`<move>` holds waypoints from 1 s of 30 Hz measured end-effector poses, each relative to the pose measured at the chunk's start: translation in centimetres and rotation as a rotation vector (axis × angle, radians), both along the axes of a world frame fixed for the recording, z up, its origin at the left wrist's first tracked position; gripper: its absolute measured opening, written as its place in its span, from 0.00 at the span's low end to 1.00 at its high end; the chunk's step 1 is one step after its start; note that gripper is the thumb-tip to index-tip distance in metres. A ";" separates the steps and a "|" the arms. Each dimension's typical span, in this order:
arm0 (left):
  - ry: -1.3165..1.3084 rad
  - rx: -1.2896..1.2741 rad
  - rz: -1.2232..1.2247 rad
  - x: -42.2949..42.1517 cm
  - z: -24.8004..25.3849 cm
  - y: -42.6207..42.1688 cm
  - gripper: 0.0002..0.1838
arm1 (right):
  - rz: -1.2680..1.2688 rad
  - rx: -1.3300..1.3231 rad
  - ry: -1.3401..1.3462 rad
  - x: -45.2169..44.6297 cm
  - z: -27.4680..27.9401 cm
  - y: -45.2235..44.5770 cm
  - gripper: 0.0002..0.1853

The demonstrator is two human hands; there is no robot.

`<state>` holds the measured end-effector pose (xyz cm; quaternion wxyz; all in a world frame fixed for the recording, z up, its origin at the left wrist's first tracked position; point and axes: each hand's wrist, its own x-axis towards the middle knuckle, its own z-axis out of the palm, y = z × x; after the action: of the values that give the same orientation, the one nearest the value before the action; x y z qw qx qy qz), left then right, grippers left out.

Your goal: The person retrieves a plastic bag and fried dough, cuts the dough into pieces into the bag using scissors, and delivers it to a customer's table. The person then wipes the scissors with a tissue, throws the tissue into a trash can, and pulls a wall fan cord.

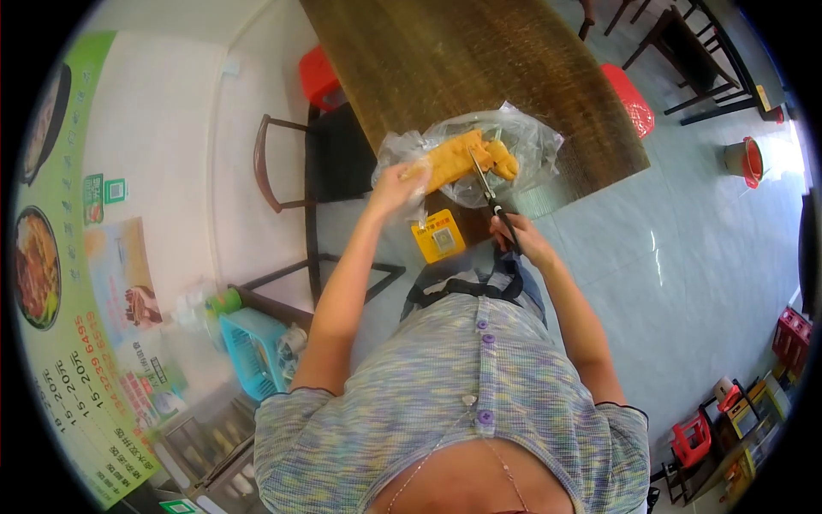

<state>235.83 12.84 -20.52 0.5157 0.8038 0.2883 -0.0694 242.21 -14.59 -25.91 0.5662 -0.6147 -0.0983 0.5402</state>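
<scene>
My left hand (pixel 401 186) is closed around the near end of a long golden fried dough stick (pixel 454 161), with clear plastic film bunched around my fingers. A pair of scissors (pixel 485 184) with dark handles is gripped in my right hand (pixel 531 241). Its blades reach up to the right part of the dough stick, partly hidden by it. Beside the blades, shorter golden pieces (pixel 503 163) lie on a clear plastic bag (pixel 541 154). The bag is spread near the front edge of the brown wooden table (pixel 488 60).
A yellow QR-code sign (pixel 439 237) is at the table's near edge. To the left stand a dark chair (pixel 341 152) and a turquoise basket (pixel 248 353). Red stools (pixel 629 101) flank the table. A bucket (pixel 743 161) stands on the floor at right.
</scene>
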 end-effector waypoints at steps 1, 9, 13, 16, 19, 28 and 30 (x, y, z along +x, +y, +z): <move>0.034 0.009 0.018 -0.2 0.0 -0.4 0.21 | 0.021 -0.020 0.006 -0.1 -0.2 -0.3 0.27; 0.071 -0.137 0.054 -1.6 -1.9 -0.7 0.20 | 0.138 0.008 0.170 -0.1 -1.9 -1.1 0.30; 0.095 -0.190 -0.033 -2.1 -2.8 0.3 0.20 | 0.167 -0.014 0.111 0.6 -3.1 -0.2 0.31; 0.183 -0.018 -0.100 -1.2 -1.5 0.4 0.20 | 0.135 -0.021 0.112 1.2 -2.5 1.2 0.31; 0.161 -0.120 -0.120 -1.1 -2.3 0.8 0.21 | 0.117 -0.039 0.093 1.0 -2.4 1.7 0.30; 0.150 -0.317 0.024 -0.7 -6.0 2.1 0.19 | -0.073 -0.133 0.126 1.4 -2.3 3.3 0.27; 0.174 -0.407 0.068 -0.6 -5.1 1.7 0.18 | -0.055 -0.121 0.105 1.9 -2.4 3.2 0.27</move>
<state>235.24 14.57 -25.59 0.6426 0.6640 0.3387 -0.1776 244.13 -11.42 -28.35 0.5472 -0.6209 -0.0189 0.5610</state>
